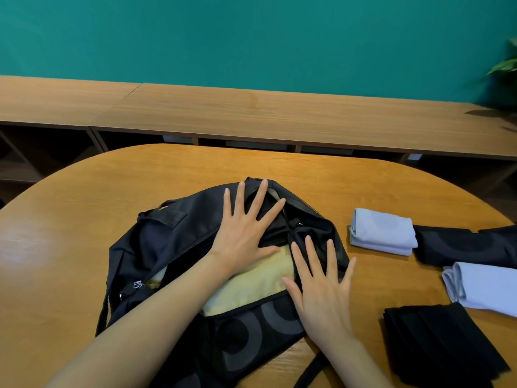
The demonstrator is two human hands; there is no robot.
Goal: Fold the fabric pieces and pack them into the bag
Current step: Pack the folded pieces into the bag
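Teal wall (251, 37), wooden shelf (251, 113), head view. Oval table (70, 219): black bag (156, 242) at centre, unzipped, yellow fabric (251, 284) inside. Left hand (243, 231) flat, fingers spread, pressing bag top. Right hand (321, 287) flat on bag's right edge. Rightward: two pale-blue folded pieces (383, 231), black folded piece (439, 340), dark patterned piece (461, 245).

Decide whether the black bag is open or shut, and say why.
Open. The black bag gapes along its zip, and yellow fabric shows inside the gap.
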